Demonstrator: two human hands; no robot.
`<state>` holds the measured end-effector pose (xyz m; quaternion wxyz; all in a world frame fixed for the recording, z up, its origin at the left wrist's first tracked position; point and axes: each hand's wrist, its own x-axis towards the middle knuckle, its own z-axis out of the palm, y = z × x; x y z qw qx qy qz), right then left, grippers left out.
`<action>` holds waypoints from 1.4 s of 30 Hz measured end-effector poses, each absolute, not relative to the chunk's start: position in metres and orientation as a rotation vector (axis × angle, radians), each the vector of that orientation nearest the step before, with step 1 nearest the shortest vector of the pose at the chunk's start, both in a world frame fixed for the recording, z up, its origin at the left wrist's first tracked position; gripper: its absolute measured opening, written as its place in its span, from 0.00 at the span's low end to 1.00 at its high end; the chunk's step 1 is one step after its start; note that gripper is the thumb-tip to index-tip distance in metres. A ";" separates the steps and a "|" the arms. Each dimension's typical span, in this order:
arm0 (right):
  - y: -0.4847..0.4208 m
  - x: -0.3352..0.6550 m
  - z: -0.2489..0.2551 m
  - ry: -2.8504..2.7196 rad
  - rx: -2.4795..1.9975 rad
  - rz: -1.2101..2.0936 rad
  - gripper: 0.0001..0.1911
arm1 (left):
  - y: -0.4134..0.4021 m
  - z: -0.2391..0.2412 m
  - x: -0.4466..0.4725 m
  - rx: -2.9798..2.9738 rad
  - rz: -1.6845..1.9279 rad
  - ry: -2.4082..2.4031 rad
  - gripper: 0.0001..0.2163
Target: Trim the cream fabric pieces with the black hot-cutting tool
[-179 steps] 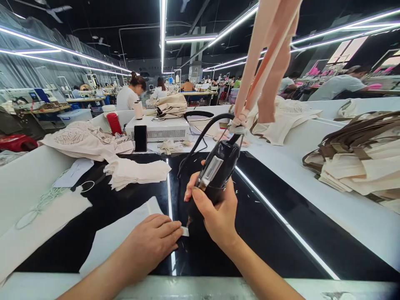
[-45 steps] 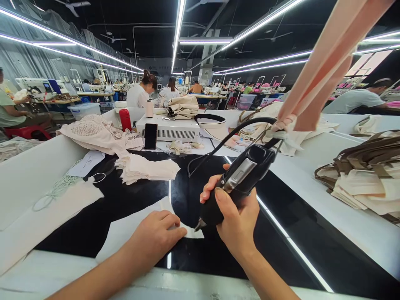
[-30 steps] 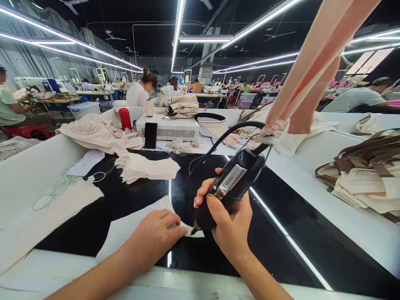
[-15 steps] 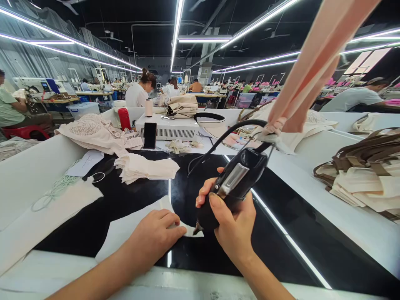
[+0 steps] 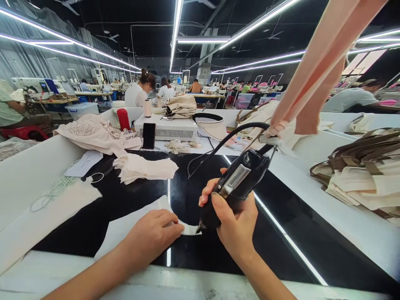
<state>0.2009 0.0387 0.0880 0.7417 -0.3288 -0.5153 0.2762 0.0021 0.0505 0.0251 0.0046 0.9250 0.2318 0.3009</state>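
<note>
In my right hand (image 5: 236, 216) is a black corded hand tool (image 5: 240, 179) with a metal lever on its side. My fingers wrap round its body, and its tip points down at the end of a narrow strip of a white fabric piece (image 5: 131, 227). Whether the tip touches the cloth, I cannot tell. My left hand (image 5: 156, 229) lies on that fabric, fingers together and bent, holding it against the glossy black table top (image 5: 190, 254). A pink cloth strap (image 5: 312, 79) tied to the tool's upper end runs up out of view.
A stack of cut cream pieces (image 5: 145, 166) lies beyond my left hand, near a phone (image 5: 149, 136) and a white vented box (image 5: 168, 129). Cream fabric (image 5: 62, 212) covers the left side. Brown-strapped pieces (image 5: 359, 175) are piled at right. Other people sit at machines behind.
The tool and my right hand have shifted slightly right. My left hand is almost where it was on the fabric, its fingertips drawn slightly left.
</note>
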 end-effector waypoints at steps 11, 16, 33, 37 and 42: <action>0.063 0.217 0.093 -1.104 -0.774 0.527 0.13 | 0.054 0.033 -0.030 2.879 0.663 0.882 0.15; 0.057 0.210 0.092 -1.103 -0.751 0.588 0.12 | 0.030 0.047 -0.018 2.676 0.489 1.048 0.11; 0.048 0.195 0.088 -1.082 -0.729 0.661 0.12 | 0.084 0.061 0.005 2.526 0.208 0.622 0.22; 0.045 0.192 0.088 -1.083 -0.720 0.663 0.11 | 0.087 0.061 0.004 2.506 0.153 0.632 0.20; 0.045 0.185 0.087 -1.064 -0.671 0.691 0.11 | 0.088 0.061 0.002 2.501 0.162 0.618 0.18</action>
